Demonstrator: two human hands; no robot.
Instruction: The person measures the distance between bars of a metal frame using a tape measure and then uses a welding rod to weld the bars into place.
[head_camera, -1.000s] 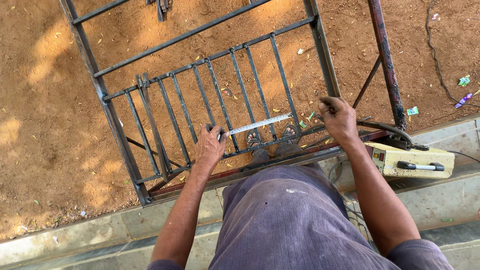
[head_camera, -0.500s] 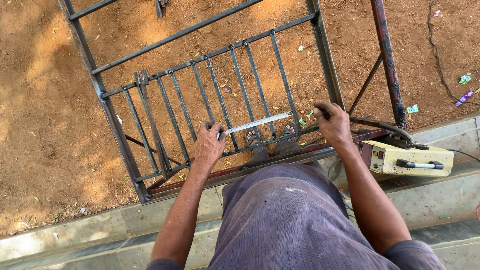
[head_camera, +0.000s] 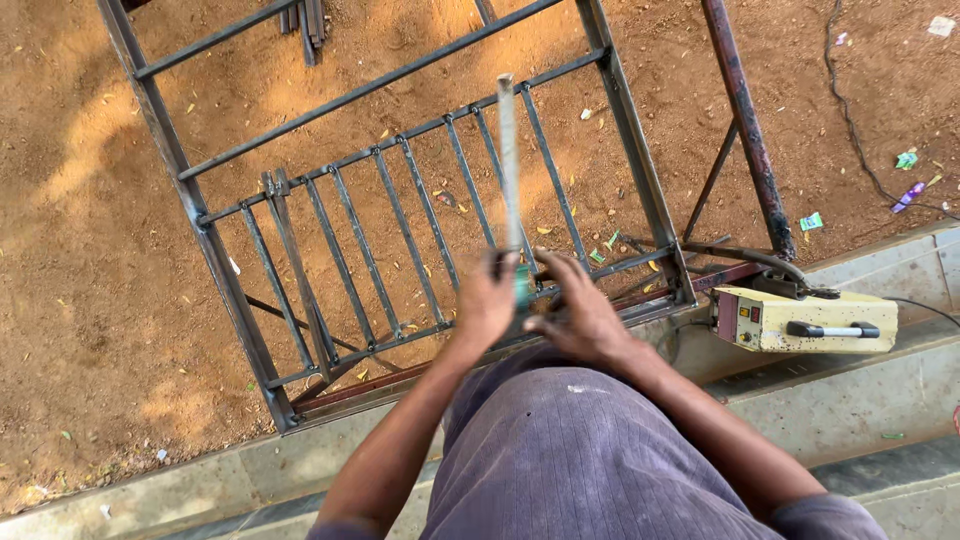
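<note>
Work in hand: a slim metal strip (head_camera: 508, 170), probably a steel rule or tape blade, is held out over a welded steel grille frame (head_camera: 640, 150) that lies on bare red earth (head_camera: 90, 250).
Done, as far as visible: the frame's outer members, cross rails and a row of upright bars (head_camera: 400, 240) are already joined; the grille looks largely assembled.
Left, as judged: nothing shows whether more bars or welds are due; the strip's use over the bars appears unfinished.
Left hand (head_camera: 486, 300): closed around the near end of the strip, at a greenish part; motion blur hides the fingers.
Right hand (head_camera: 580, 315): just beside the left, fingers curled toward the same end of the strip; whether it grips or only steadies cannot be told.
Arms: both forearms reach forward and converge over the frame's near rail.
Strip position: points away from the person, across the upright bars.
Surroundings: a cream welding machine (head_camera: 800, 320) sits on the concrete ledge (head_camera: 600, 440) to the right, with a rust-coloured pipe (head_camera: 745, 120) leaning near it.
</note>
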